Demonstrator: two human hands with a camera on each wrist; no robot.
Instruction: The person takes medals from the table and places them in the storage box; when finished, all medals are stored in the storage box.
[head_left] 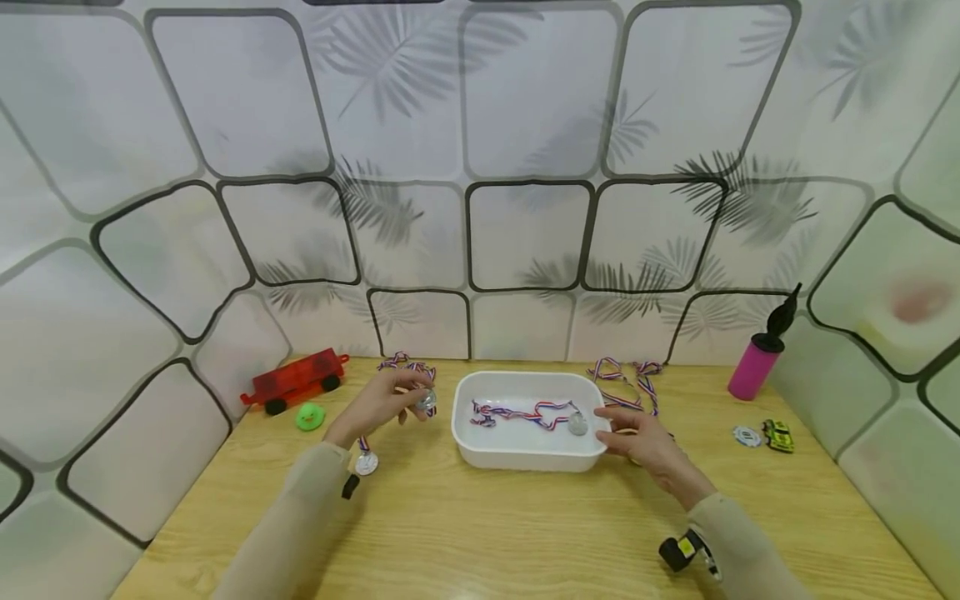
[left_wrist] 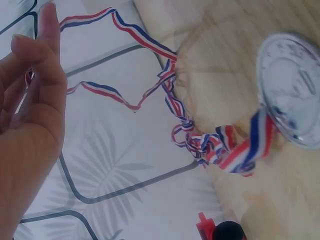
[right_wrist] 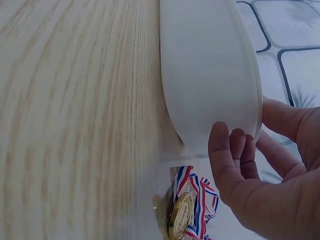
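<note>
My left hand [head_left: 381,403] pinches a silver medal [head_left: 427,402] just left of the white plastic tub [head_left: 517,459]. From that hand a red, white and blue ribbon [left_wrist: 142,37] trails to a bunched heap on the table. Below the left wrist lies a second silver medal [head_left: 366,462], seen large in the left wrist view. My right hand [head_left: 647,446] grips the tub's right end, thumb and fingers at the rim [right_wrist: 257,95]. Inside the tub is a silver medal [head_left: 577,423] with its striped ribbon [head_left: 517,412]. Beside the right hand a gold medal [right_wrist: 181,216] shows, mostly hidden in the head view.
At the back left stand a red toy trailer [head_left: 298,380] and a green rubber duck [head_left: 309,416]. More striped ribbon [head_left: 622,383] lies behind the tub's right end. Farther right are a pink pump [head_left: 750,368], a round chip [head_left: 747,436] and a yellow toy car [head_left: 777,436].
</note>
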